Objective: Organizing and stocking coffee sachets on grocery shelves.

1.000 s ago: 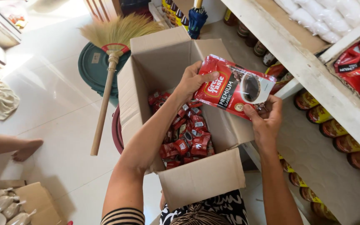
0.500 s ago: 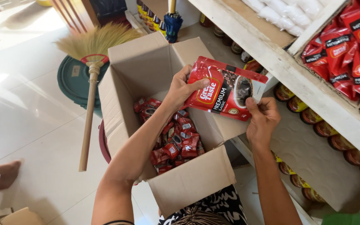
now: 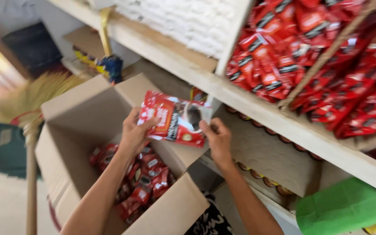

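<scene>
From the head camera, a glossy red foil pouch (image 3: 176, 118) with a dark round picture on its face is held flat and slightly tilted above the far corner of an open cardboard box (image 3: 72, 130), just below the front edge of a pale wooden shelf (image 3: 257, 109). The left hand (image 3: 135, 132) grips the pouch's left end, thumb on the printed face and fingers curled behind it; the forearm rises from the lower left across the box's opening. The right hand (image 3: 216, 138) pinches the pouch's right edge between thumb and fingertips, wrist bent, its forearm running down to the bottom edge of the view. Both hands are closed on the same pouch. The box is plain brown corrugated board with its flaps folded outward, and it holds a loose heap of small red sachets (image 3: 142, 180) low in its bottom. On the shelf above, a compartment set off by a slanted wooden divider is packed with more red packets (image 3: 310, 56), crinkled and shiny; to its left lies a white woven-looking bundle (image 3: 188, 24), blurred. A straw broom (image 3: 31, 109) with a wooden handle leans at the box's left side. A bright green soft thing (image 3: 344, 206) sits at the lower right.
</scene>
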